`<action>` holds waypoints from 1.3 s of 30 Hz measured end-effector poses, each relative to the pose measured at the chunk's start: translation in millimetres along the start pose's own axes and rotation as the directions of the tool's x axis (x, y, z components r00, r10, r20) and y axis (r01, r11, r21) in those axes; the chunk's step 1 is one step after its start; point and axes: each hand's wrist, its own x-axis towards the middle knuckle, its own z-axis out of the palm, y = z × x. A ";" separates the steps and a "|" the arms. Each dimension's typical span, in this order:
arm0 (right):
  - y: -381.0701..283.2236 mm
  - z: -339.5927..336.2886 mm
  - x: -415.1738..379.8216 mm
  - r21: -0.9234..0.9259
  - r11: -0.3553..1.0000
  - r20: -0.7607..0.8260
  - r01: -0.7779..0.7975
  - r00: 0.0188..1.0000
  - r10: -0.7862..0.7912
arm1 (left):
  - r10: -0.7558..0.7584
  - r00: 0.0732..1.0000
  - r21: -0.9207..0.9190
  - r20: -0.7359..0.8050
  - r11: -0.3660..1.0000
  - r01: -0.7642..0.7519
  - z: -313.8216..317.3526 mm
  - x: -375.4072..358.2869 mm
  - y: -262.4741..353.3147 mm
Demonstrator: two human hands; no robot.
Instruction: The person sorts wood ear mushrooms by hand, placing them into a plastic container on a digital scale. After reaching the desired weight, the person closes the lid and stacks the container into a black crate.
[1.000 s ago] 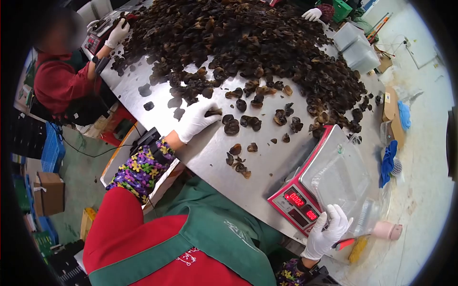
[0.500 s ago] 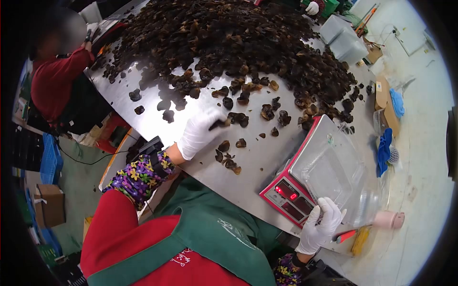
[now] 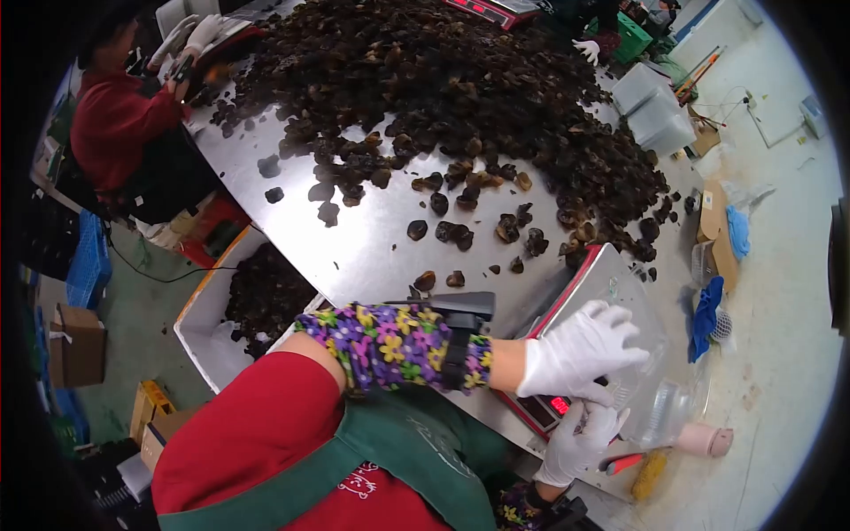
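My left hand (image 3: 584, 351), in a white glove, reaches across to the right above the scale's clear plastic tray (image 3: 651, 332). Its fingers are spread; the underside of the palm is hidden. Just below it, my right hand (image 3: 575, 447), also gloved, has its fingers curled together near the front edge of the red digital scale (image 3: 522, 411). A small dark bit shows at those fingers, too little to name. Loose dark brown, curled pieces like wood ear mushroom (image 3: 454, 234) lie on the metal table (image 3: 381, 257) left of the scale.
A big heap of the dark pieces (image 3: 443, 88) covers the far table. Below its left edge stands a white box (image 3: 204, 341) of similar pieces. A co-worker in red (image 3: 119, 133) works at the left. Clear containers (image 3: 655, 106), a blue cloth (image 3: 706, 319) and a red-handled tool (image 3: 625, 464) lie to the right.
My left hand has swung from the loose pieces at mid-table, where it held a dark piece, rightward over the scale. My right hand has moved slightly down and left, its fingers more curled.
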 end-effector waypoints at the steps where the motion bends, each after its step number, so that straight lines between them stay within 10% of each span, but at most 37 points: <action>1: -3.4 -2.9 0.7 -0.004 1.000 -0.007 0.001 1.000 -0.001 | 0.008 0.998 -0.044 -0.064 0.999 -0.011 -5.6 -3.4 -5.2; 4: -6.9 -7.9 -0.4 0.005 1.000 -0.038 -0.014 0.999 0.014 | -0.146 0.981 -0.166 -0.130 0.978 0.124 -42.9 -26.2 -41.9; 8: 0.0 -11.8 -3.3 0.069 0.998 -0.123 -0.005 0.992 0.013 | -0.423 0.901 0.471 -0.101 0.777 0.418 -77.2 -91.8 -116.4; 10: 1.3 -14.3 -1.6 0.063 0.998 -0.135 -0.011 0.991 0.019 | -0.348 0.937 0.518 -0.017 0.799 0.306 -84.3 -121.0 -145.6; 13: 7.0 -11.8 0.3 0.090 0.996 -0.179 -0.009 0.983 0.025 | -0.433 0.851 0.476 0.296 0.840 0.262 -84.9 -141.0 -167.3; 18: 9.0 -15.9 4.9 0.079 0.997 -0.212 -0.023 0.976 0.039 | -0.363 0.932 0.295 -0.018 0.888 0.352 -64.3 -92.4 -177.2; 30: 28.2 -19.1 -0.3 0.035 0.997 -0.207 -0.064 0.976 0.070 | -0.381 0.907 0.586 0.176 0.781 0.214 -13.7 -44.2 -203.4; 32: 27.0 -22.7 0.1 0.050 0.996 -0.195 -0.070 0.978 0.079 | -0.344 0.850 0.424 0.399 0.891 0.161 -8.7 -40.0 -217.0; 33: 28.0 -23.6 -0.6 0.051 0.996 -0.194 -0.073 0.977 0.082 | -0.179 0.935 0.392 0.307 0.919 0.047 -5.4 -45.2 -221.7; 39: 28.6 -25.4 -8.0 0.110 0.992 -0.197 -0.056 0.977 0.077 | -0.314 0.949 0.113 0.025 0.944 0.310 -24.3 -18.4 -174.4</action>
